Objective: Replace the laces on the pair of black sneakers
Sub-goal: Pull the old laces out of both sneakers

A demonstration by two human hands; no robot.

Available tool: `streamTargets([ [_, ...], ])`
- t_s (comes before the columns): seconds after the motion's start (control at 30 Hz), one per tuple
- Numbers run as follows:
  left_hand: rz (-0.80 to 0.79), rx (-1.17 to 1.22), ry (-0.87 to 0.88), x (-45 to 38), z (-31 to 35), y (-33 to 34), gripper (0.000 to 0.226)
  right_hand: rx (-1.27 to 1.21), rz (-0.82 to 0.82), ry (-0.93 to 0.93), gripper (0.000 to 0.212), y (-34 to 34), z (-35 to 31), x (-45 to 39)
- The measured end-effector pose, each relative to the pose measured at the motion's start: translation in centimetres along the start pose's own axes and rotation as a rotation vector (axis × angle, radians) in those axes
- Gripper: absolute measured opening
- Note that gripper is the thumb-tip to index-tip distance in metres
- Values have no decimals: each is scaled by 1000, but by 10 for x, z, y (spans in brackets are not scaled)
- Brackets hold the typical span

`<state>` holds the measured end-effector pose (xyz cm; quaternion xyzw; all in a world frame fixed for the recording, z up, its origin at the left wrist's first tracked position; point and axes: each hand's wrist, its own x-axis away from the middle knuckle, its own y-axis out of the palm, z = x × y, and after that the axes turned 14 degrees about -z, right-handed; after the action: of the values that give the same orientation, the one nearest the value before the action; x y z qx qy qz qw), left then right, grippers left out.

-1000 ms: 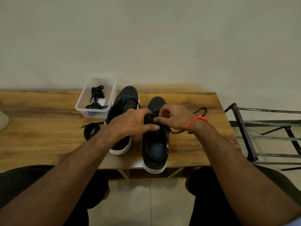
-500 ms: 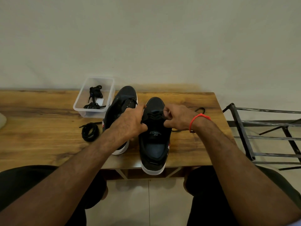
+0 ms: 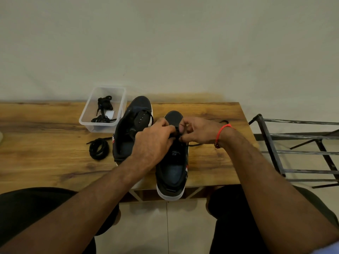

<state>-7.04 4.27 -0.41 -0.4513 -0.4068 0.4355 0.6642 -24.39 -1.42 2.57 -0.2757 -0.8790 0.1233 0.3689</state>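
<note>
Two black sneakers with white soles stand side by side on the wooden table (image 3: 45,162), toes pointing away from me. The left sneaker (image 3: 134,125) shows bare eyelets. Over the front of the right sneaker (image 3: 172,169) my left hand (image 3: 154,142) and my right hand (image 3: 198,132) meet, both pinching a black lace (image 3: 197,144) at the eyelets. One end of that lace trails right across the table under my right wrist. My fingers hide the eyelets.
A coiled black lace (image 3: 99,148) lies on the table left of the sneakers. A clear plastic box (image 3: 88,118) behind it holds more black laces. A black metal rack (image 3: 297,153) stands on the floor to the right. A wall is close behind.
Both hands moved from the tongue area forward toward the toe of the right sneaker and now pinch the lace close together. The sneaker's tongue is uncovered.
</note>
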Motion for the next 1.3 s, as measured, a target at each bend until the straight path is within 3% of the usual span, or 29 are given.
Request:
streamTargets([
  [0.13, 13, 185, -35, -4, -6, 1, 20, 8, -7, 16, 20, -1, 2, 0],
  [0.2, 60, 539, -130, -10, -10, -2, 11, 5, -11, 17, 24, -2, 3, 0],
  [0.27, 43, 1106, -351, -14, -12, -9, 11, -12, -21, 18, 27, -2, 3, 0],
  [0.3, 3, 1258, -439, -14, -14, -11, 12, -24, -24, 17, 28, -2, 3, 1],
  [0.33, -39, 1263, -458, -14, -16, -12, 11, -28, -27, 20, 28, -2, 2, 1],
  [0.4, -66, 936, -331, -13, -19, -9, 15, -23, -26, 28, 29, -2, 0, 1],
  [0.5, 73, 316, -12, -8, -18, -6, 31, -25, -20, 30, 31, -2, 1, 1],
  [0.6, 62, 96, 100, -3, -5, -7, 35, -14, -16, 41, 32, -3, 0, 3],
  [0.77, 9, 28, 63, -2, -6, -5, 33, -27, -12, 48, 34, -3, 5, -2],
  [0.83, -9, 25, 46, -3, -5, -4, 32, -25, 38, 20, 26, -1, 7, -7],
  [0.93, -5, 21, 14, -3, -5, -5, 33, 163, 151, -10, 11, 4, 6, -12],
  [1.0, -7, 16, -6, -3, -5, -4, 33, 291, 164, -14, 14, 8, 5, -14],
  [1.13, -35, 81, -2, -4, -6, -3, 28, 358, 219, -52, 11, 8, 3, -15],
  [1.3, -80, 178, -5, -6, -7, -8, 27, 379, 176, -41, 9, 8, 4, -15],
])
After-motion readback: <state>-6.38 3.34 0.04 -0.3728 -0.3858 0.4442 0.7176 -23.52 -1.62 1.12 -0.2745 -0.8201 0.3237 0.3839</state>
